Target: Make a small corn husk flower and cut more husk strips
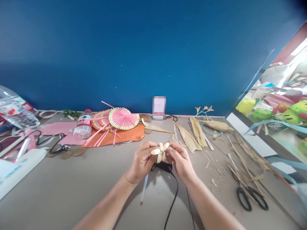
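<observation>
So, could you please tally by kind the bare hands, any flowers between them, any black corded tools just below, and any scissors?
Hands, left and right: 2
Cream flower: 1
Black corded tool: 1
Scissors: 1 pair
Total: 5

Head-worn view, forward and down across the tabletop [83,179]

The grey tabletop [103,191] over here has dry husks [187,138] and black-handled scissors [250,190] scattered across its right side. Over on the left lie pink paper [55,128], an orange sheet [136,133] and some round brown discs [66,155].
</observation>
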A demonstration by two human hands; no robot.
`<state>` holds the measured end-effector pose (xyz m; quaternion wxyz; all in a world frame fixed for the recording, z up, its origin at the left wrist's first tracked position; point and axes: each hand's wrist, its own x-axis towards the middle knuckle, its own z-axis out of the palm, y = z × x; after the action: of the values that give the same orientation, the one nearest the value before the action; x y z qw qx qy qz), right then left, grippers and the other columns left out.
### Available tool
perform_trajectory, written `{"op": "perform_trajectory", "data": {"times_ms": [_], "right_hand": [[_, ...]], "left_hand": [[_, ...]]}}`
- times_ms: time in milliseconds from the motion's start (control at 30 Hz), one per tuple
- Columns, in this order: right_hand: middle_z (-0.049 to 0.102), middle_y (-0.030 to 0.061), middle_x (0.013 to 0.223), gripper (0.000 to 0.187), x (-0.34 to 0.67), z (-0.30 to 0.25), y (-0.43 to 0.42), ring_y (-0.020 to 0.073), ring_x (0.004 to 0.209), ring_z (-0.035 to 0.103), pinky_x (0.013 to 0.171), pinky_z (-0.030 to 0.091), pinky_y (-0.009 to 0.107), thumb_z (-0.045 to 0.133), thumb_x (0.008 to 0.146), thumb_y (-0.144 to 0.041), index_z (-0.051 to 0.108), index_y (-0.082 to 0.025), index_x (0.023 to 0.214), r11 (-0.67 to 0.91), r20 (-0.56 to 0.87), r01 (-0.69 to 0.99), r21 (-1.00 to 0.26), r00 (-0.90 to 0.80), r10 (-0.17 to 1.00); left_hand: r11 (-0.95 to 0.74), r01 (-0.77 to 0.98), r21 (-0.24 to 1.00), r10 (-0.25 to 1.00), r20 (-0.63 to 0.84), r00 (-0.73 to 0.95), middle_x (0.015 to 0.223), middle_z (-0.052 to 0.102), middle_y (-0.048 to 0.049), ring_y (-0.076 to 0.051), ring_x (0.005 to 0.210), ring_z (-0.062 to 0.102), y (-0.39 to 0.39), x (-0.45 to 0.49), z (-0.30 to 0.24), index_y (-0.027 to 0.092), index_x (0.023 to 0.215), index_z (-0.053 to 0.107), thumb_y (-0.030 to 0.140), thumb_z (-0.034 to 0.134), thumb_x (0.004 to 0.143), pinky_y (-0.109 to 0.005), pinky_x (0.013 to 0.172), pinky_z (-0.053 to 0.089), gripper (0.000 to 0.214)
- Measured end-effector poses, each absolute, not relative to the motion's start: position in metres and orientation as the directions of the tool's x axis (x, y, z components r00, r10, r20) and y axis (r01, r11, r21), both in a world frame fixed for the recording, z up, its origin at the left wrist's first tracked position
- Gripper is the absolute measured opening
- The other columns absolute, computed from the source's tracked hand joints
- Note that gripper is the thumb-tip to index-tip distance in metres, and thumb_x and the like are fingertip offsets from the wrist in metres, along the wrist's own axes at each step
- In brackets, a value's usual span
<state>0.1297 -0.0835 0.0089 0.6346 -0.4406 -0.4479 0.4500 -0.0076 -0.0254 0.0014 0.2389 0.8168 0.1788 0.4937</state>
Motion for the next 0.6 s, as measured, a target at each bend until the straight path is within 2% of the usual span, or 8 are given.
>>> {"op": "perform_trajectory", "data": {"times_ms": [100,233,367,600], "right_hand": [[0.03,-0.0073,0.047,0.024,0.133,0.009,-0.083,0.0065,0.043,0.026,0.044,0.023,0.021,0.049,0.078,-0.038,0.055,-0.016,0.076,0.221,0.19,-0.251,-0.942,0.141,0.972],[0.038,-0.0052,0.054,0.027,0.133,0.014,-0.085,0.0062,0.046,0.03,0.044,0.024,0.021,0.056,0.074,-0.042,0.056,-0.015,0.075,0.249,0.222,-0.237,-0.939,0.135,0.966],[0.043,-0.004,0.058,0.023,0.13,0.02,-0.085,0.0062,0.048,0.036,0.044,0.025,0.02,0.062,0.069,-0.037,0.053,-0.016,0.07,0.183,0.152,-0.248,-0.951,0.139,0.979],[0.041,-0.0063,0.049,0.024,0.131,0.022,-0.084,0.004,0.042,0.031,0.042,0.022,0.02,0.064,0.065,-0.033,0.048,-0.015,0.061,0.121,0.078,-0.291,-0.949,0.155,0.985]], "left_hand": [[-0.838,0.04,0.543,0.487,0.714,0.502,0.083,0.059,-0.0067,-0.014,0.073,0.053,-0.024,-0.007,0.003,0.018,0.09,0.061,0.016,0.046,0.081,-0.026,0.066,0.042,0.018],[-0.851,0.019,0.525,0.448,0.705,0.55,0.087,0.063,-0.0089,-0.016,0.078,0.056,-0.023,-0.007,0.003,0.017,0.088,0.06,0.016,0.047,0.08,-0.029,0.069,0.042,0.016],[-0.858,0.023,0.513,0.423,0.679,0.6,0.084,0.064,-0.0088,-0.016,0.078,0.057,-0.021,-0.008,0.002,0.016,0.092,0.059,0.015,0.045,0.081,-0.029,0.07,0.042,0.017],[-0.863,0.037,0.504,0.397,0.632,0.665,0.076,0.062,-0.0063,-0.015,0.07,0.053,-0.02,-0.008,0.003,0.016,0.087,0.058,0.014,0.044,0.081,-0.028,0.068,0.041,0.015]]}}
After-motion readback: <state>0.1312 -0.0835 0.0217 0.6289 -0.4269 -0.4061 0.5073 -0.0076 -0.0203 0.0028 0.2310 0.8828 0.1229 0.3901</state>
